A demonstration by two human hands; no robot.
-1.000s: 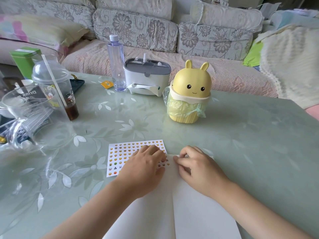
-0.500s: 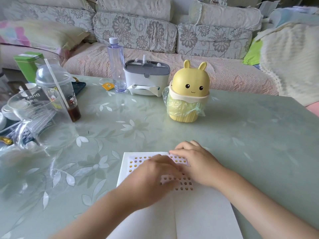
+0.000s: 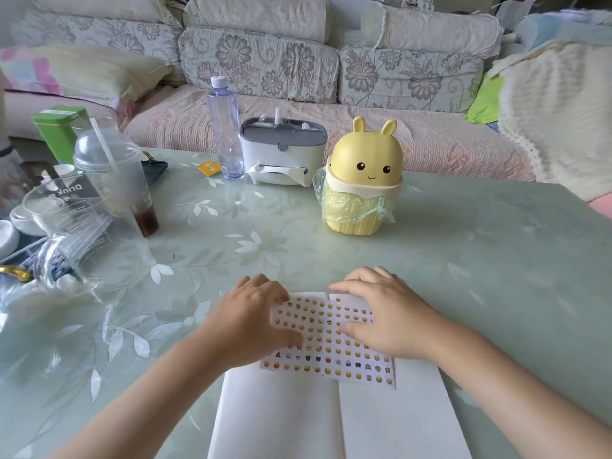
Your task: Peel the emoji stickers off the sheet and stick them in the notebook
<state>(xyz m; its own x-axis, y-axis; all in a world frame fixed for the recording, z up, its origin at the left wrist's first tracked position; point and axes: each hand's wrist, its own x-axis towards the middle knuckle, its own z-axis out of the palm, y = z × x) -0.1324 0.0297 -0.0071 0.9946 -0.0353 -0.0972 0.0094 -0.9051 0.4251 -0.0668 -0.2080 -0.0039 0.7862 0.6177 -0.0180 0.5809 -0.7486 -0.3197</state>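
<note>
The emoji sticker sheet (image 3: 331, 339) lies across the top of the open white notebook (image 3: 281, 415), near the table's front edge. It is slightly skewed, and its lower rows of stickers are in plain sight. My left hand (image 3: 251, 319) rests on the sheet's left edge, fingertips and thumb pressing down on it. My right hand (image 3: 387, 313) lies over the sheet's upper right part, with its fingers reaching left along the top and its thumb on the stickers. Both hands hide part of the sheet.
A yellow bunny bin (image 3: 364, 180) with a bag stands behind the notebook. Farther back are a tissue box (image 3: 281, 150) and a water bottle (image 3: 225, 127). A domed cup with a straw (image 3: 116, 173), a glass bowl (image 3: 66, 207) and a green tin (image 3: 56, 127) crowd the left. A sofa (image 3: 298, 61) lies beyond.
The sticker sheet slid from the table left of the notebook onto its pages. Both hands moved with it and now rest on it.
</note>
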